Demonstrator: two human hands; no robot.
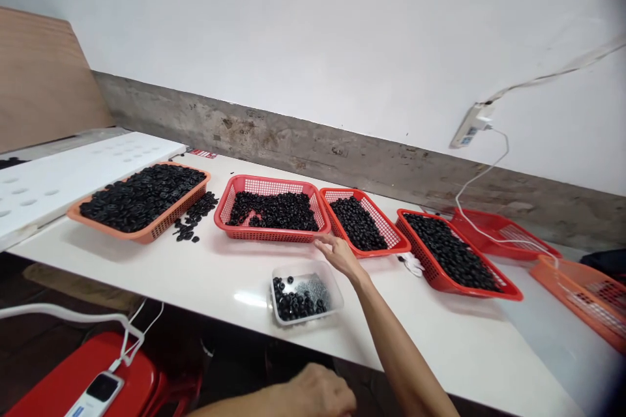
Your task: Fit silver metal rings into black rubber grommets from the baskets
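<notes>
My right hand [337, 253] reaches over the white table, its fingertips at the near right corner of a red basket [274, 234] of small black rings. Its fingers look extended and apart, with nothing visible in them. My left hand [320, 391] is low in the view, in front of the table edge, with its fingers curled; whatever it may hold is hidden. Between the hands and the basket stands a clear plastic box [335, 287] with black rings on its left and small silvery pieces on its right.
More red baskets of black parts [359, 221] [450, 254] stand to the right, beside emptier baskets [508, 234]. An orange basket [141, 234] of black discs and loose discs [190, 225] lie left. A red stool [117, 352] holds a white device [95, 397]. A cable hangs right.
</notes>
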